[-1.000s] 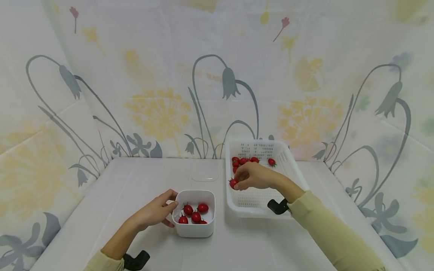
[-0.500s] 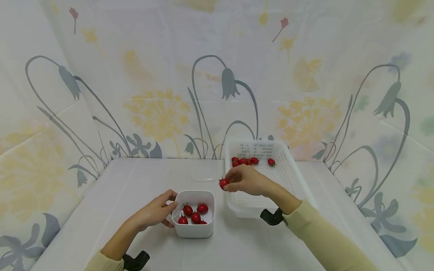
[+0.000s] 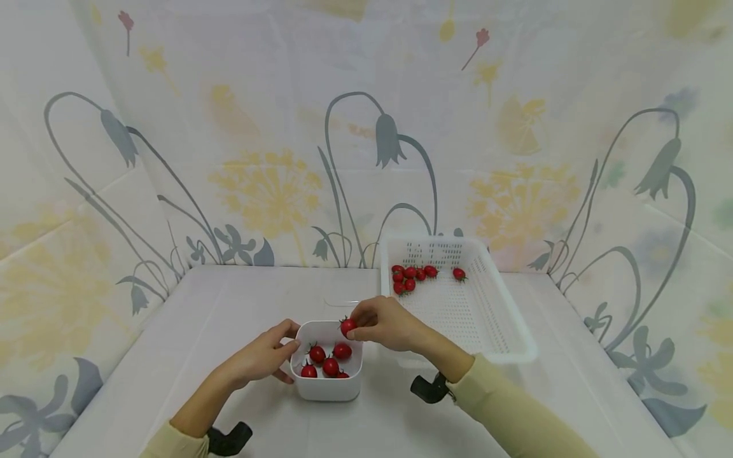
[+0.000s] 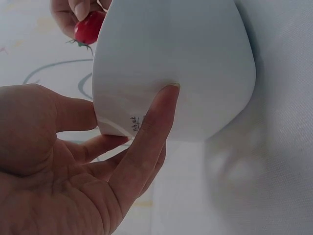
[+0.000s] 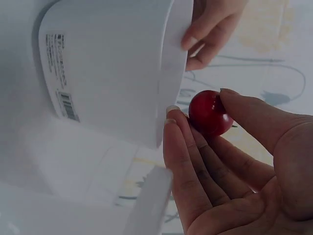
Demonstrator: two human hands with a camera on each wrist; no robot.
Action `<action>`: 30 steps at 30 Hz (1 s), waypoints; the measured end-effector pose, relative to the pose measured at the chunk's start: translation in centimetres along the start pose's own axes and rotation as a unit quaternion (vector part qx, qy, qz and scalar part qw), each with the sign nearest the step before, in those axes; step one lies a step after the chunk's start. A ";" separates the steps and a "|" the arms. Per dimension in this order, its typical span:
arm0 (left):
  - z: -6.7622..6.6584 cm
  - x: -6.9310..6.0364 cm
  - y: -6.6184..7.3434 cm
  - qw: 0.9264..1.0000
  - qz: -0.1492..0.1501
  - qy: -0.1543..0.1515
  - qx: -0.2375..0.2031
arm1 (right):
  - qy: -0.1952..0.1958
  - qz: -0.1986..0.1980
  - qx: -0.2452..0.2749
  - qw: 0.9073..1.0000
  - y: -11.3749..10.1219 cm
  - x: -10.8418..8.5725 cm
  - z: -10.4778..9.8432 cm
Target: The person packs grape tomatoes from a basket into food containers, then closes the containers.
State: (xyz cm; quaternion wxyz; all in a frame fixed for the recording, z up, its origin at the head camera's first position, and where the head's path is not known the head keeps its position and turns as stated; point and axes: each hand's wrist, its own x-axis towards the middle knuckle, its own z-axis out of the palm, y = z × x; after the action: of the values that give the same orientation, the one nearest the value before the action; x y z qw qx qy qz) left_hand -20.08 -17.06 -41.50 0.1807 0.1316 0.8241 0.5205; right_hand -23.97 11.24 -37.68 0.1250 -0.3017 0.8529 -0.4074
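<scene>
In the head view a small white container (image 3: 328,389) with rounded corners stands on the table, holding several cherry tomatoes (image 3: 330,367). My left hand (image 3: 260,356) holds its left side: the thumb is at the rim and the fingers (image 4: 146,142) lie against the outer wall. Above the container's far right corner, my right hand (image 3: 389,323) pinches a cherry tomato (image 3: 347,327) between thumb and fingertips. That tomato (image 5: 210,113) shows round and glossy in the right wrist view, beside the container's rim.
A larger white perforated basket (image 3: 509,318) stands right of the container, behind my right forearm. Several cherry tomatoes (image 3: 410,284) lie in its far left corner, with a single tomato (image 3: 459,274) apart from them. A flower-printed cloth (image 3: 269,127) rises behind the table.
My right hand has moved left and toward me with its cherry tomato, out of the basket and over the container's rim. My left hand has stayed on the container.
</scene>
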 end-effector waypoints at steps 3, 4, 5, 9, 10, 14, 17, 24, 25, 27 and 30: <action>-0.1 0.0 0.0 1.000 0.001 -0.001 -0.001 | -0.005 0.003 -0.007 1.000 -0.2 0.7 1.1; -0.1 0.0 0.0 1.000 0.000 -0.001 0.000 | -0.006 0.003 -0.008 1.000 -0.3 0.9 1.4; -0.1 0.0 -0.1 1.000 0.000 -0.001 0.000 | -0.007 0.005 -0.009 1.000 -0.4 1.2 1.7; -0.1 0.0 -0.1 1.000 0.000 -0.001 -0.001 | -0.009 0.002 -0.005 1.000 -0.5 2.0 2.9; -0.1 0.0 0.0 1.000 0.000 -0.002 -0.001 | -0.008 0.003 -0.006 1.000 -0.5 2.1 3.1; 0.0 0.0 0.1 1.000 0.003 -0.003 0.001 | -0.006 0.002 -0.005 1.000 -0.7 2.5 3.9; 0.0 -0.1 0.1 1.000 0.003 -0.003 0.001 | -0.005 -0.001 -0.017 1.000 -0.9 2.8 4.6; 0.0 -0.1 0.1 1.000 0.004 -0.003 -0.002 | 0.006 0.012 -0.070 0.997 -1.2 3.6 6.7; 0.0 -0.1 0.1 1.000 0.005 -0.003 -0.003 | 0.008 0.015 -0.086 0.996 -1.2 3.7 6.9; 0.0 -0.1 0.1 1.000 0.009 -0.006 -0.006 | 0.009 0.017 -0.124 0.992 -1.3 3.8 7.4; 0.0 -0.1 0.0 1.000 0.015 -0.012 -0.011 | 0.011 0.004 -0.200 0.980 -1.1 4.0 8.1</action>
State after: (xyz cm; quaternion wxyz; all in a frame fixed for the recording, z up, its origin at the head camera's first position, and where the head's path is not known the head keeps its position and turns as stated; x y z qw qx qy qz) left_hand -19.98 -17.15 -41.45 0.1838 0.1485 0.8141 0.5305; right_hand -22.99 3.25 -41.84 0.0548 -0.3128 0.9195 -0.2315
